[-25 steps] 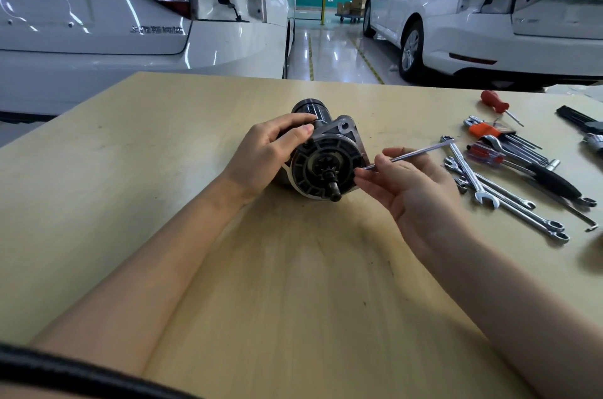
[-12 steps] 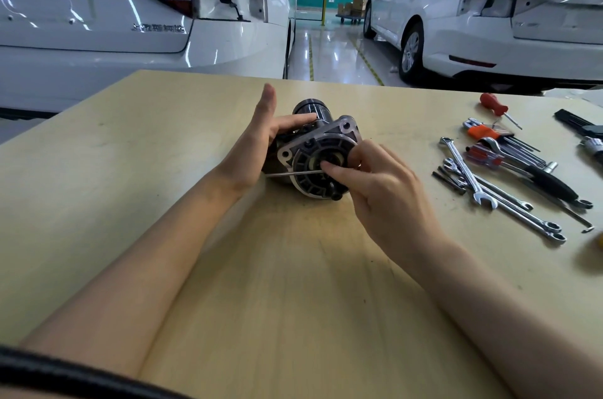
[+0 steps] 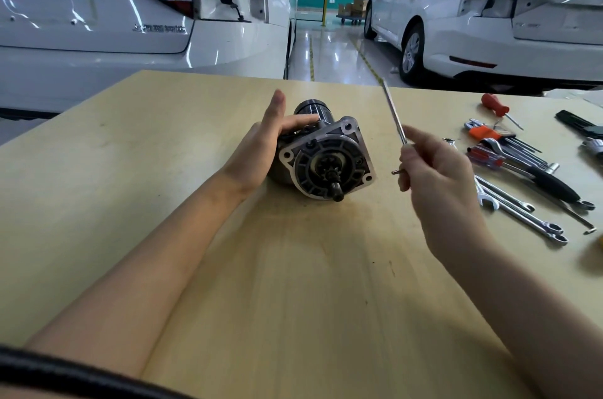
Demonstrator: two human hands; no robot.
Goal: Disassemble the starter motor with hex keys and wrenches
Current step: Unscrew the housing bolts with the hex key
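A white car (image 3: 98, 16) fills the 10 o'clock corner beyond the table (image 3: 137, 170), its tail lamp and badge facing the camera. The left hand (image 3: 257, 150) lies against the left side of the motor (image 3: 326, 157), fingers straight and relaxed along the housing, thumb raised toward 12 o'clock; it presses there and does not clasp. The motor lies on its side at the table's middle, just above centre, its black cylinder pointing to 12 o'clock and its grey flange, with the pinion and shaft stub, facing 6 o'clock toward the camera. To its right, at 3 o'clock of it and clear of it, the right hand (image 3: 434, 176) is lifted off the table and pinches an L-shaped hex key (image 3: 395, 118) between thumb and fingers near the bend. The key's long arm runs up toward 11 o'clock, past the table's far edge in the picture; its short arm sticks out toward 9 o'clock below the thumb. The key touches nothing but the hand. Farther right, at 3 o'clock of the table, tools lie in a loose heap: wrenches (image 3: 522, 215) side by side at the near end, a hex key set (image 3: 489, 132) with an orange holder above them, and a red screwdriver (image 3: 496, 108) at the far end. A second white car (image 3: 522, 7) stands at 2 o'clock behind
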